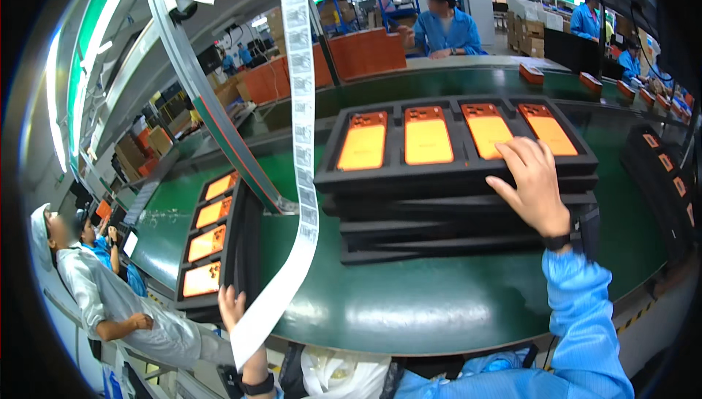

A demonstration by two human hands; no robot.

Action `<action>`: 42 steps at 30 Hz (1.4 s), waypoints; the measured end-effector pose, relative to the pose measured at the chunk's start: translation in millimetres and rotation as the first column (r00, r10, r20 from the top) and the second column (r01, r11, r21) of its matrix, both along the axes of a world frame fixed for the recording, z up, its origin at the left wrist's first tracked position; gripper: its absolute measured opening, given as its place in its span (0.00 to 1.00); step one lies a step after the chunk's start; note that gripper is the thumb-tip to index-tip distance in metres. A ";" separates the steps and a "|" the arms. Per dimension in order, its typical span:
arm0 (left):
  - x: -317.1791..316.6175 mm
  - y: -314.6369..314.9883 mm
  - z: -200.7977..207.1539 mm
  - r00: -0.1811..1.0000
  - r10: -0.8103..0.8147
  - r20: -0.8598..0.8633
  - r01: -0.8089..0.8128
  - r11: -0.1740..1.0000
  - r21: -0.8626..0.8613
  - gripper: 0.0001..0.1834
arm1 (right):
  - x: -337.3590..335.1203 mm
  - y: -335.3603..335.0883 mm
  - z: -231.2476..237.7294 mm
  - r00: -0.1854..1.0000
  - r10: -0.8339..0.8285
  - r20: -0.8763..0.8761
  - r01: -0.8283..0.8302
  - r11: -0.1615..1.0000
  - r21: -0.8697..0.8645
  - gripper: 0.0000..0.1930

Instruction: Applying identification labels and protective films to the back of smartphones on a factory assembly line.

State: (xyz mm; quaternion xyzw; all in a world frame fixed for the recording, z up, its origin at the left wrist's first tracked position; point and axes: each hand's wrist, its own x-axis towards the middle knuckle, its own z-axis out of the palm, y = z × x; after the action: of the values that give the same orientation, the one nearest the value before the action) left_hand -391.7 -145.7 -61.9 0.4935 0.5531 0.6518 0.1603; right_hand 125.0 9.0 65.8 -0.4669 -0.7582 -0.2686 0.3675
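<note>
A black foam tray (417, 172) with several orange phones, backs up, tops a stack of similar black trays. My right hand (530, 187) hovers over or rests on its front edge, fingers stretched and thumb apart. Its fingertips overlap the third orange phone (484, 130); whether they touch it I cannot tell. Beside it lies the fourth phone (547, 130). At lower left my left hand (231, 307) shows spread fingers near the corner of another black tray (232, 245) of orange phones. A long label strip (298, 92) hangs from above, its white lower end hiding part of that hand.
A green worktable (380, 304) carries the trays, with a grey metal post (212, 121) between them. More phones in black trays (651, 179) are at right. Small orange boxes (531, 73) line the far belt. Co-workers (446, 26) are across and at left (124, 296).
</note>
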 end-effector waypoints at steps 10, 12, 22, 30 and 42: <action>45.7 66.1 24.4 0.816 -0.165 0.554 0.157 0.986 0.062 0.37 | -20.7 -96.1 4.9 0.984 0.145 0.102 -0.134 0.986 -0.101 0.20; 54.3 66.4 20.3 0.846 -0.034 0.532 0.012 0.999 0.045 0.36 | -17.2 -139.1 0.0 0.984 0.164 0.071 -0.146 0.968 -0.203 0.19; 118.1 31.0 -8.9 0.739 -0.479 0.474 0.658 0.663 -0.357 0.37 | -5.0 -233.4 -122.7 0.934 0.330 -0.135 -0.342 0.719 -0.605 0.11; 145.0 18.3 -33.6 0.881 -0.417 0.222 0.471 0.745 -0.471 0.35 | -3.1 -215.1 -146.5 0.942 0.286 -0.178 -0.331 0.684 -0.650 0.12; 156.5 23.2 11.9 0.787 -0.275 -0.553 0.164 0.956 -0.242 0.32 | 27.2 -187.8 -130.4 0.867 0.472 -0.160 -0.406 0.483 -0.776 0.15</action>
State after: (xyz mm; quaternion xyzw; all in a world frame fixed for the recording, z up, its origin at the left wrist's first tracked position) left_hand -235.2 -122.5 -50.0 0.7131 0.5708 0.3937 0.1032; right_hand 152.2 -178.7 -64.7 -0.3597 -0.9033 0.1785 0.1507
